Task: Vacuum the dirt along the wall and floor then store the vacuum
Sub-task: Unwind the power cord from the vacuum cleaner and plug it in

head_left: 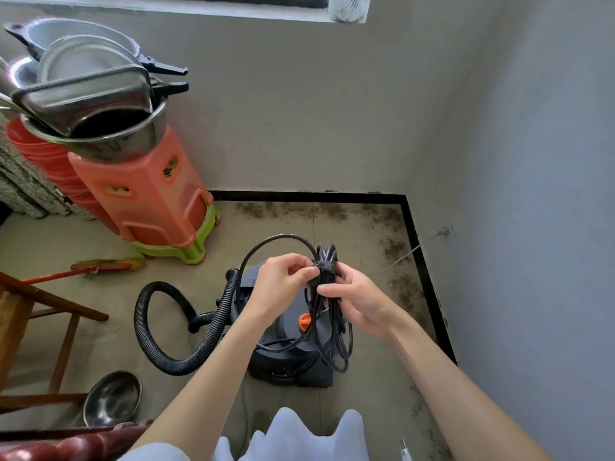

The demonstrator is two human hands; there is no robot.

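My left hand point(278, 287) pinches the strap at the top of the coiled power cord point(327, 304), fingertips curled onto the wrap, while my right hand point(356, 302) grips the bundle just below it, thumb laid across the strands. One loose loop of cord arcs up and over my left hand, and the lower loops hang down from my right.

Directly beneath both hands sits the vacuum point(293, 347), its orange knob showing between my wrists, and its ribbed hose point(186, 327) curls off to the left of my left forearm. Beyond the hands, dirt point(392, 247) is scattered along the black skirting at the far wall and down the wall to the right of my right hand.

If I free the strap carelessly, I judge the loops could drop together and knot, or snag on the knob. The hanging loops and the hose could also catch my feet.
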